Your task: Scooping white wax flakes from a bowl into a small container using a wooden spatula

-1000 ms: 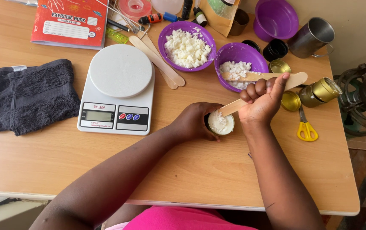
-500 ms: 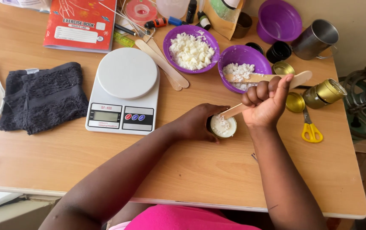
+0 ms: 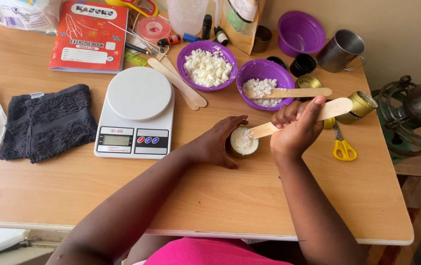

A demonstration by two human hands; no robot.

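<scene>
At a wooden table (image 3: 220,206) crowded with craft supplies, a person packs white flakes into a small tin (image 3: 243,142). Well off to the left of the grip sit a dark towel (image 3: 48,122) and a white scale (image 3: 137,115). Above the hands stand two purple bowls of flakes: one (image 3: 207,66) heaped full, the other (image 3: 265,83) lower, with a spare stick (image 3: 289,92) laid across it. Just right of the grip lie an empty gold tin (image 3: 360,105) on its side and yellow scissors (image 3: 342,145).

The left hand (image 3: 215,145) curls around the tin and steadies it on the table, fingers closed against its wall. The right hand (image 3: 296,125) is clamped on a wooden stick (image 3: 335,108), whose tip dips into the tin from the right and meets the white fill.

The step in hand appears to be pressing or levelling the flakes (the tin already looks nearly full). The next move would call for a light, level stroke with the stick and a firm hold from the left hand, lest the tin tip or flakes scatter.
</scene>
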